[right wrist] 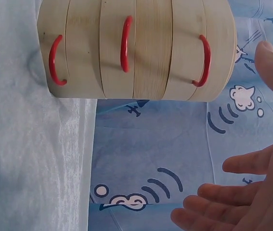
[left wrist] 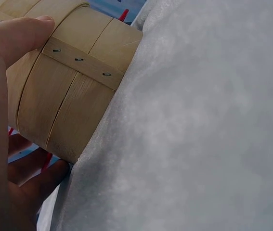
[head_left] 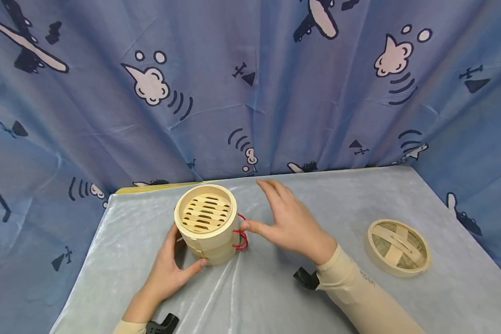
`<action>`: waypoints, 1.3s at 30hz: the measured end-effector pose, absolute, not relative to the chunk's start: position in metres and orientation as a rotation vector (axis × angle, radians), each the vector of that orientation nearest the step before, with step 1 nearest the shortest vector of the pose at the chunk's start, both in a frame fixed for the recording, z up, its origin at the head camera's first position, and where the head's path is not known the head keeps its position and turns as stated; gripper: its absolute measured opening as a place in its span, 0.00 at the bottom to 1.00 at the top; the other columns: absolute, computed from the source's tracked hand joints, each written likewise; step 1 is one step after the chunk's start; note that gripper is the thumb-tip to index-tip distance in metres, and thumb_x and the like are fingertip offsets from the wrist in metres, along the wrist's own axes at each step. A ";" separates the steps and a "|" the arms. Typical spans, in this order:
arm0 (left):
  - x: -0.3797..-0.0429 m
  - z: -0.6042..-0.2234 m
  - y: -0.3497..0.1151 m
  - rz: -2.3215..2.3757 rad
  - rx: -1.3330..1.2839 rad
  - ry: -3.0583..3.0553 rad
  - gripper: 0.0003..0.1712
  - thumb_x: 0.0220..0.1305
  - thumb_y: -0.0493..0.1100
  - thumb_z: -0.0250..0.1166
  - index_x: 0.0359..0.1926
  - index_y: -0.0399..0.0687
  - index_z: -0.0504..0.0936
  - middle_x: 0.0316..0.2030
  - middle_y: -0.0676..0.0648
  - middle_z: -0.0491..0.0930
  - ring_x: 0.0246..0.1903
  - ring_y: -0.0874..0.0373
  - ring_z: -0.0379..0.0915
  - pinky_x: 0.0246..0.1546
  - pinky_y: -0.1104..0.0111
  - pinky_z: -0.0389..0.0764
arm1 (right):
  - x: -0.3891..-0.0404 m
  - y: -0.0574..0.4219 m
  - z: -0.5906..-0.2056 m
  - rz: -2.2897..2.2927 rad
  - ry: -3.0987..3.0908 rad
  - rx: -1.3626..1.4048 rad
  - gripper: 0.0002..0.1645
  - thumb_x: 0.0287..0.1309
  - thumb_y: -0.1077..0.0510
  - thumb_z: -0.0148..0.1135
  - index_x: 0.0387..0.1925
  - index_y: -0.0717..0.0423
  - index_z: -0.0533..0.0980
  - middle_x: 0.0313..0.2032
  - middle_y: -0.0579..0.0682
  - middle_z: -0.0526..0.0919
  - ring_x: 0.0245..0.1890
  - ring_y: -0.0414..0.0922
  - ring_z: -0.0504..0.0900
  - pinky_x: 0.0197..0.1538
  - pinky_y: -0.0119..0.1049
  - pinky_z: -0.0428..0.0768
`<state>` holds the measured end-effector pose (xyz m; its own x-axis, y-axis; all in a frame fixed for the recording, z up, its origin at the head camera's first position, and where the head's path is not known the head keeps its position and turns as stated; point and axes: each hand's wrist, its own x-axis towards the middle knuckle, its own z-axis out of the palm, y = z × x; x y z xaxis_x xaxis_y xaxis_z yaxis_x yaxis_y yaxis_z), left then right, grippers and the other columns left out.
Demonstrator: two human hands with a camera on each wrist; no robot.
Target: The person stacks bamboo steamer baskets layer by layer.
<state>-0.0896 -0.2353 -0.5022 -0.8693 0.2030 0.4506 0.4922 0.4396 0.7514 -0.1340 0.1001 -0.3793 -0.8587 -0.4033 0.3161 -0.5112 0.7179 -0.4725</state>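
A stack of small round bamboo steamer baskets [head_left: 219,241] stands at the left of the table, its slatted top uncovered. My left hand [head_left: 164,273] holds it low down, thumb on the front wall and fingers round the far left side. In the left wrist view, staples show in the bamboo strip [left wrist: 79,59] beside the thumb. My right hand [head_left: 294,222] is spread to the right of the stack, thumb close to the red handles [head_left: 243,241]. The right wrist view shows this hand's fingers apart, holding nothing, and red loops on the stacked tiers [right wrist: 150,57].
The woven bamboo lid [head_left: 396,248] lies on the right of the table, beyond the right forearm. A pale grey cloth [head_left: 275,287] covers the table. Blue printed curtains [head_left: 217,116] hang behind its far edge and along both sides.
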 end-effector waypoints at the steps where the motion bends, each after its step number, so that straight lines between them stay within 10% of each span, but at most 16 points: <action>1: -0.090 -0.501 -0.235 -1.396 -0.598 -2.406 0.74 0.49 0.41 0.89 0.89 0.54 0.52 0.78 0.44 0.69 0.69 0.55 0.72 0.71 0.75 0.70 | -0.134 0.101 -0.378 0.837 -2.730 0.734 0.65 0.62 0.20 0.68 0.84 0.58 0.62 0.77 0.60 0.68 0.74 0.60 0.72 0.66 0.65 0.80; 39: -0.089 -0.500 -0.235 -1.459 -0.593 -2.398 0.72 0.49 0.37 0.88 0.88 0.53 0.54 0.78 0.43 0.68 0.71 0.60 0.69 0.72 0.75 0.69 | -0.119 0.184 -0.366 0.784 -2.847 0.487 0.62 0.69 0.23 0.65 0.86 0.56 0.57 0.80 0.61 0.64 0.77 0.63 0.66 0.71 0.71 0.72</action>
<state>-0.0891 -0.2348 -0.5004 -0.8792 0.2026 0.4313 0.4761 0.4083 0.7788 -0.1193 0.1839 -0.3660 -0.9362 -0.2694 0.2257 -0.3469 0.8108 -0.4714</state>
